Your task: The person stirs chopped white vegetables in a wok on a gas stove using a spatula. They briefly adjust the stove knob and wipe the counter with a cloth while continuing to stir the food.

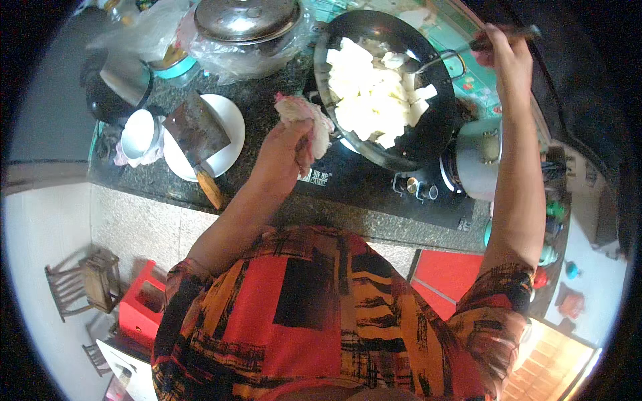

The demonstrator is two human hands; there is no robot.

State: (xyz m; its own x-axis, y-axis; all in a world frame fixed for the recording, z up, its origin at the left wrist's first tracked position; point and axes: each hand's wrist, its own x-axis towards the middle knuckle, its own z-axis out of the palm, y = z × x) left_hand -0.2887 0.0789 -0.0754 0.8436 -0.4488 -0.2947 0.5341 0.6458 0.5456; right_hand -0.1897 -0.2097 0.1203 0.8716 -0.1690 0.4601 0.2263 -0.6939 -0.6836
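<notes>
A dark wok [386,30] sits over the gas hob [361,185], holding a heap of white chunks [371,95], perhaps tofu, overexposed in the light. My left hand [283,150] grips a crumpled pink and white cloth [306,118] against the wok's near-left side, by its handle. At the upper right, my right hand [506,55] is closed around the handle of a metal spatula or ladle [436,62]. Its shaft crosses the wok's right rim by the loop handle, and its head is among the chunks.
A cleaver [198,130] lies across a white plate [233,118], its wooden handle pointing toward me. Left of it stands a white bowl [139,133]. A lidded pot [248,20] wrapped in plastic stands behind. A metal pot [476,155] is close on the wok's right.
</notes>
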